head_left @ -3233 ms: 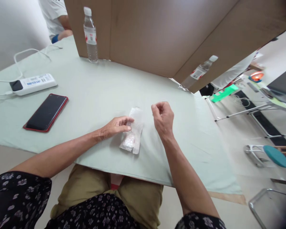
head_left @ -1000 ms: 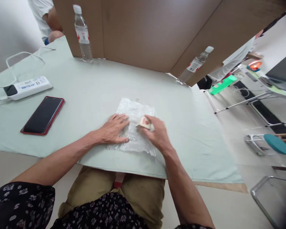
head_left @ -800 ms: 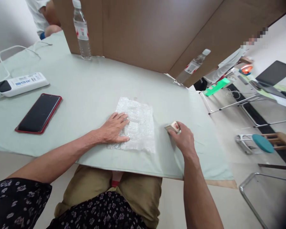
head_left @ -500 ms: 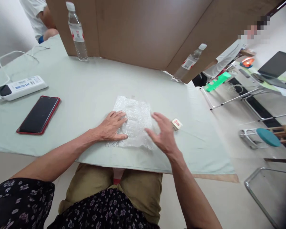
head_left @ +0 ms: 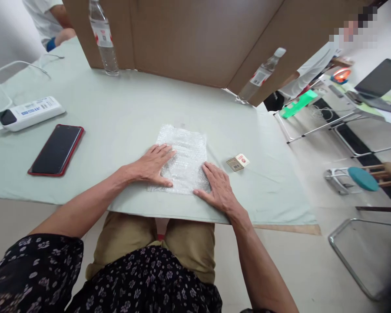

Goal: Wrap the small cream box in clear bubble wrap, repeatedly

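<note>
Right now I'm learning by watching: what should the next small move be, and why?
Probably smooth the bubble wrap outward: it looks creased, the left hand and right hand lie at its opposite sides, and the small box sits apart.

From my end, the bubble wrap (head_left: 189, 161) looked like clear plastic, bumpy and shiny. The little box (head_left: 237, 162) seemed smooth printed card. I read the tablecloth (head_left: 133, 104) as matt, lightly creased fabric, the panel (head_left: 195, 39) as dull cardboard, and the phone (head_left: 56, 150) as smooth and glossy across its screen.

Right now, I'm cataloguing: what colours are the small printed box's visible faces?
Brownish and cream on the small printed box; seen in the head view.
</note>
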Demonstrator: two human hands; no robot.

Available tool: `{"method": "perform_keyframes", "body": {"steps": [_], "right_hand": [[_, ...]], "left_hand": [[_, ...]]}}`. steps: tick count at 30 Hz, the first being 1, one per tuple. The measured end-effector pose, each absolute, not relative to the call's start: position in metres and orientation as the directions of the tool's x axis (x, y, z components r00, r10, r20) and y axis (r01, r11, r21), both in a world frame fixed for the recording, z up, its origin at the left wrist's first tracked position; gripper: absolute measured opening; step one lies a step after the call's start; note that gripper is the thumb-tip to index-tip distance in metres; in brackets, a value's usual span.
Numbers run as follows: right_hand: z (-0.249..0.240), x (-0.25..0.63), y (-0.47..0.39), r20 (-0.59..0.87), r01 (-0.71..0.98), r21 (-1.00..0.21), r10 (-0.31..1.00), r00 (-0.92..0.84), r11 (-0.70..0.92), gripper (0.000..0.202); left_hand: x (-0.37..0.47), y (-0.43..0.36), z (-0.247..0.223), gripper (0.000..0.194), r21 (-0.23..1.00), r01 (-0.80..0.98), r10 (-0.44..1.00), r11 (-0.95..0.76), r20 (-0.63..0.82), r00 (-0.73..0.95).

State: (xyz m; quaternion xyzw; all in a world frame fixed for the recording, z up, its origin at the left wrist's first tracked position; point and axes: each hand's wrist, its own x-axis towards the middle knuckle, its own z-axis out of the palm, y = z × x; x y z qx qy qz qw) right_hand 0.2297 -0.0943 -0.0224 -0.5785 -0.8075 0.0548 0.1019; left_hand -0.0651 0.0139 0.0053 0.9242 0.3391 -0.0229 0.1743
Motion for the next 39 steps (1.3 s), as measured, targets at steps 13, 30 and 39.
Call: {"method": "perform_keyframes", "body": {"steps": [13, 30, 39], "right_hand": [[-0.020, 0.222, -0.109, 0.423, 0.903, -0.240, 0.876, -0.232, 0.356, 0.039], [-0.031, 0.216, -0.118, 0.441, 0.931, -0.341, 0.897, 0.034, 0.133, 0.019], [-0.035, 0.214, -0.112, 0.456, 0.947, -0.319, 0.882, 0.117, 0.039, 0.022]], "left_hand": [[-0.046, -0.063, 0.014, 0.082, 0.253, 0.524, 0.501, -0.813, -0.155, 0.852], [-0.057, -0.081, -0.008, 0.048, 0.300, 0.575, 0.648, -0.761, 0.328, 0.687], [-0.058, -0.074, -0.018, 0.028, 0.393, 0.671, 0.777, -0.629, 0.346, 0.525]]}}
